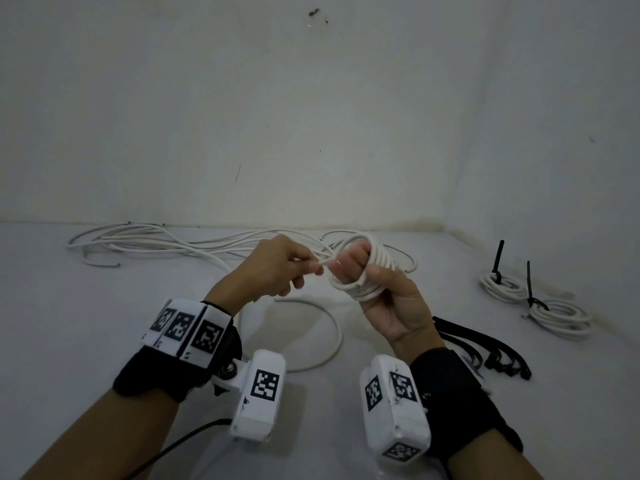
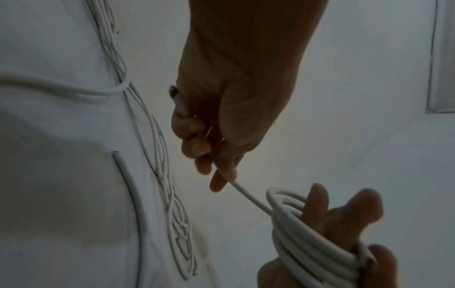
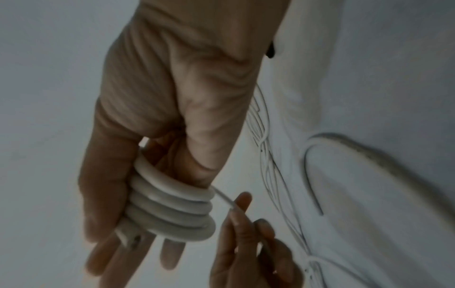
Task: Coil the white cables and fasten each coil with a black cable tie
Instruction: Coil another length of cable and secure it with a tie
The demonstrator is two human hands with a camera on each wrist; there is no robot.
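A white cable coil (image 1: 379,263) is wound in several turns around the straight fingers of my right hand (image 1: 360,271), raised above the table. The thumb pins the coil and its cut end against the fingers, as the right wrist view shows on the coil (image 3: 172,204). My left hand (image 1: 304,268) is just left of it and pinches the short free tail of the same cable (image 2: 248,196), which runs taut to the coil (image 2: 295,233). Loose black cable ties (image 1: 485,348) lie to the right of my right wrist.
Several loose white cables (image 1: 156,240) sprawl along the wall at the back left. One curved cable (image 1: 332,341) lies on the table under my hands. Two tied coils (image 1: 505,287) (image 1: 561,318) with black ties sit at the right, near the corner.
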